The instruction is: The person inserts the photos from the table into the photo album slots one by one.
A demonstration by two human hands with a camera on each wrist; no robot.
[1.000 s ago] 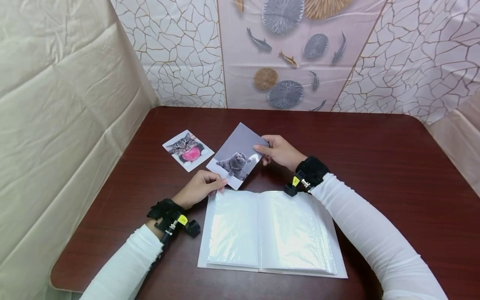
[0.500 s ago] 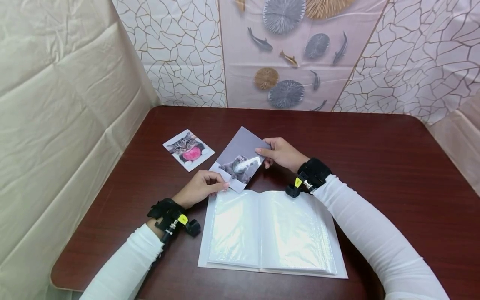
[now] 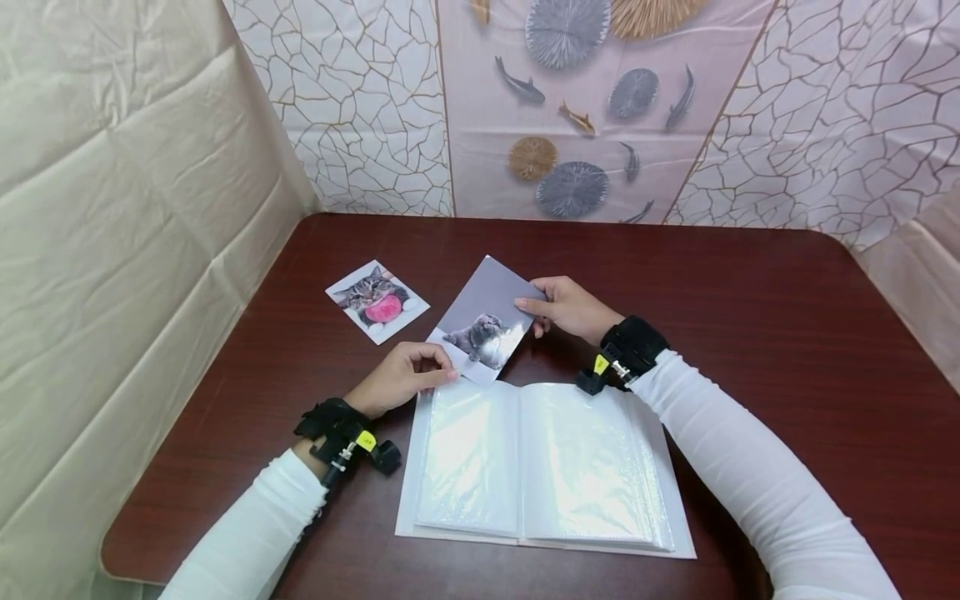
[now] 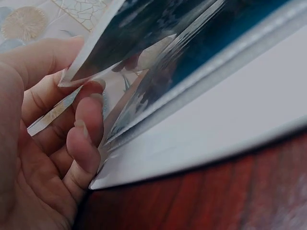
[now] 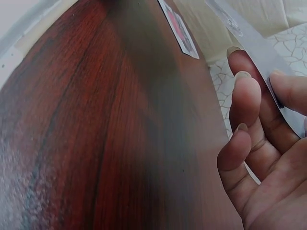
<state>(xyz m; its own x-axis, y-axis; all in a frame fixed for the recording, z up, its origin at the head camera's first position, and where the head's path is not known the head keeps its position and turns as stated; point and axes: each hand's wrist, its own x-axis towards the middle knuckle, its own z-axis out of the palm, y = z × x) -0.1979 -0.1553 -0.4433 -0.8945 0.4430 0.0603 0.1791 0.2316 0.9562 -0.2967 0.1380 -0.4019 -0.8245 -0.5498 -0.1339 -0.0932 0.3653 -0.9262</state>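
My right hand (image 3: 572, 310) pinches the right corner of a photo of a grey cat (image 3: 480, 304), thumb on top and fingers underneath. The photo is tilted, its lower corner overlapping the top edge of the left page of an open photo album (image 3: 596, 467). In the right wrist view, the thumb and fingers (image 5: 245, 103) grip the card's edge. At the album's top left corner, my left hand (image 3: 405, 377) pinches the upper edge of a clear plastic sleeve (image 4: 144, 45) between thumb and index finger, holding it lifted off the white page behind. The other left fingers curl loosely.
Another photo (image 3: 377, 302), a tabby cat with a pink round thing, lies face up left of the held one. Everything rests on a dark red-brown wooden table (image 3: 750, 333). Patterned cloth (image 3: 367, 108) hangs behind, with a cream curtain (image 3: 135, 250) at the left.
The photo in my right hand has moved slightly right and toward the album, its lower corner now overlapping the page top. My left hand has stayed nearly still at the album's corner.
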